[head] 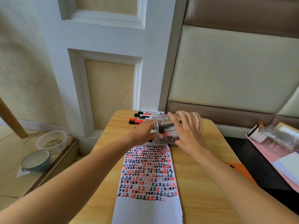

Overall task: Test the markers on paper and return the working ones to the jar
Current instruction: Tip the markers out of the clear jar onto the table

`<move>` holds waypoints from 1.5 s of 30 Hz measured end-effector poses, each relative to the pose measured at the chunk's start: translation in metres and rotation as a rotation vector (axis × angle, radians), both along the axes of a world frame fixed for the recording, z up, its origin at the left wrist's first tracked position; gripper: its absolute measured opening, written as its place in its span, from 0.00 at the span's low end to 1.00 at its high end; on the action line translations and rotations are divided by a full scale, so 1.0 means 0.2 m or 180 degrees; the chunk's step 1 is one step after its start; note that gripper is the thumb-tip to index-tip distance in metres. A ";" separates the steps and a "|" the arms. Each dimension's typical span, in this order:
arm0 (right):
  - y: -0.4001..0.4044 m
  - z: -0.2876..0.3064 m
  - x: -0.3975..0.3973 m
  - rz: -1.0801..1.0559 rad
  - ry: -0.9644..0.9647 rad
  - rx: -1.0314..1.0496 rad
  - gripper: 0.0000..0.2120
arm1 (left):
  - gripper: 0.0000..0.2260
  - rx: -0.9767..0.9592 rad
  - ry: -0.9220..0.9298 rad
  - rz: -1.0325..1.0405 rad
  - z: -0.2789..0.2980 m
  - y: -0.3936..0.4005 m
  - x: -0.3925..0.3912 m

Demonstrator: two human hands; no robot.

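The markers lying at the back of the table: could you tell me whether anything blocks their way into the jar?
Partly. The jar lies tipped on its side, mouth facing left, held by the right hand. The left hand sits at that mouth, between it and the loose markers.

White paper [148, 209] bore red and black marks; at 12 o'clock lay red, black, blue-capped markers [146, 116].
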State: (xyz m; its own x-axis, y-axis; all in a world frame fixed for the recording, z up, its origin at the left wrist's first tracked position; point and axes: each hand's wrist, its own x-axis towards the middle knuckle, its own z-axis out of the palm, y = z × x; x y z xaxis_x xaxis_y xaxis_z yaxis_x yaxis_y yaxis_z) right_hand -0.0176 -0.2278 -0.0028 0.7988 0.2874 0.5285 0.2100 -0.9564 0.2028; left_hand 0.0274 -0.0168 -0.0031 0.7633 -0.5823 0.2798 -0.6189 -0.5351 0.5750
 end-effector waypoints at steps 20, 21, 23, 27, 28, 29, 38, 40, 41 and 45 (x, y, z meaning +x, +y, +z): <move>0.02 -0.01 0.01 0.0166 -0.0001 0.0043 0.55 | 0.19 0.0124 0.1171 0.0059 0.06 -0.02 0.06; 0.02 -0.01 0.01 0.0171 0.0008 0.0053 0.55 | 0.23 0.0034 0.1318 0.0025 0.06 -0.02 0.04; 0.01 -0.01 0.01 0.0211 0.0039 0.0057 0.55 | 0.30 -0.0056 0.1479 -0.0148 0.04 -0.01 0.05; 0.00 -0.02 0.01 0.0282 0.0144 0.0063 0.54 | 0.25 -0.0137 0.1765 -0.0271 0.08 -0.03 0.02; 0.00 -0.02 0.01 0.0289 0.0157 0.0084 0.54 | 0.23 -0.0187 0.1838 -0.0279 0.08 -0.04 0.03; -0.01 -0.02 0.01 0.0282 0.0153 0.0100 0.54 | 0.23 -0.0247 0.1911 -0.0289 0.07 -0.04 0.04; -0.03 -0.03 0.02 0.0330 0.0082 0.0143 0.55 | 0.27 -0.0601 0.2334 -0.0363 0.06 -0.05 0.04; -0.03 -0.03 0.01 0.0380 0.0069 0.0121 0.54 | 0.19 -0.0524 0.2249 -0.0494 0.06 -0.04 0.04; -0.03 -0.03 0.01 0.0410 0.0067 0.0084 0.53 | 0.18 -0.0392 0.2143 -0.0521 0.06 -0.04 0.04; -0.03 -0.05 0.01 0.0434 0.0121 -0.0008 0.53 | 0.17 0.0087 0.1836 -0.0468 0.04 -0.02 0.07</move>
